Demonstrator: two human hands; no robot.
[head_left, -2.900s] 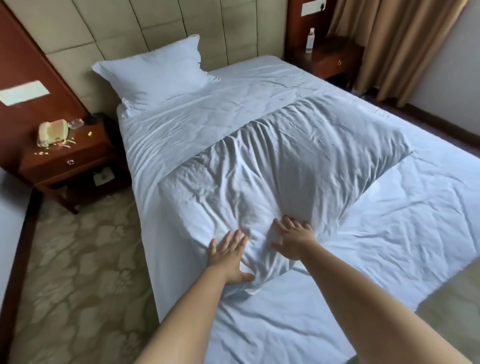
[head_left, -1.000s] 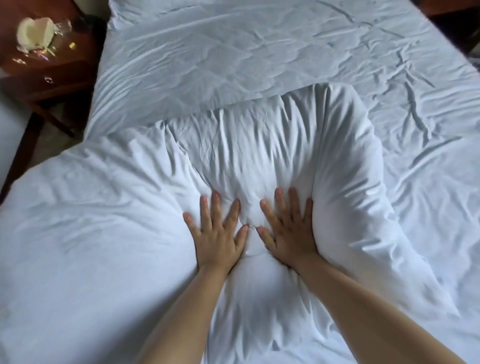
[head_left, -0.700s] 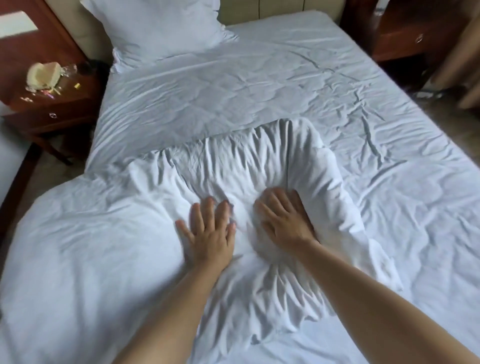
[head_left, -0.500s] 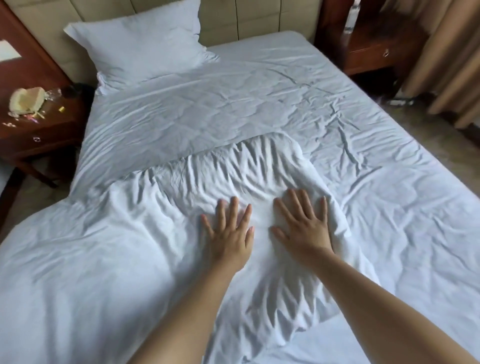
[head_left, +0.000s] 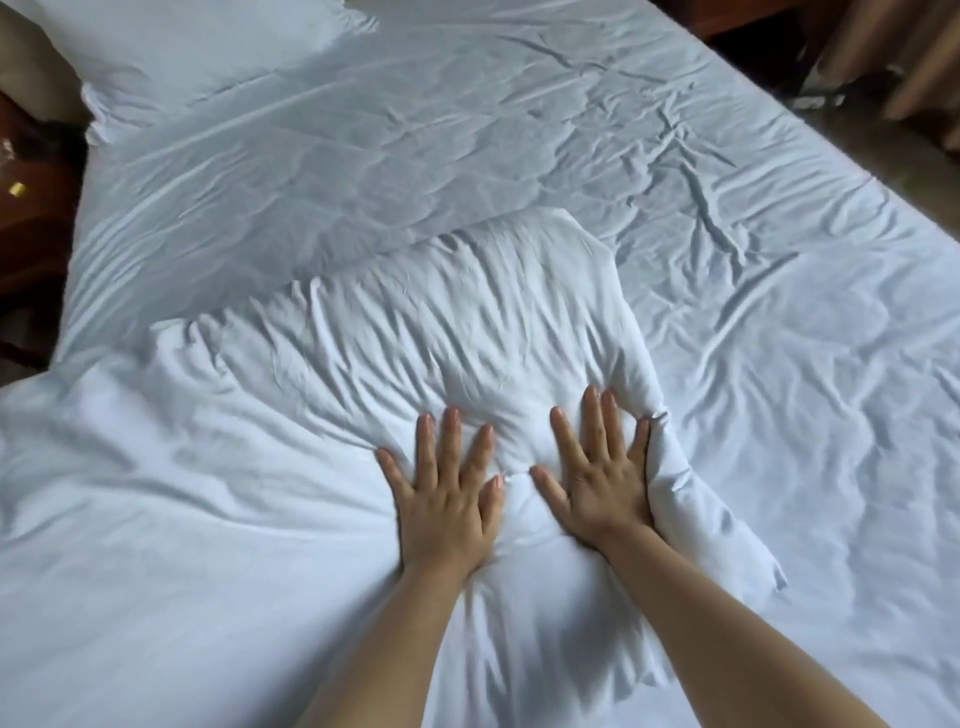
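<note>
In the lower middle of the frame, the left hand (head_left: 441, 499) and right hand (head_left: 602, 483) are pressing, fingers spread flat, into the soft, light duvet (head_left: 467, 332), best gathered by its edge.

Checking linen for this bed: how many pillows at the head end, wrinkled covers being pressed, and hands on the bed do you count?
Pillow at the head end: 1
Wrinkled white cover being pressed: 1
Hands flat on the cover: 2, the left hand and the right hand
Total: 4
</note>
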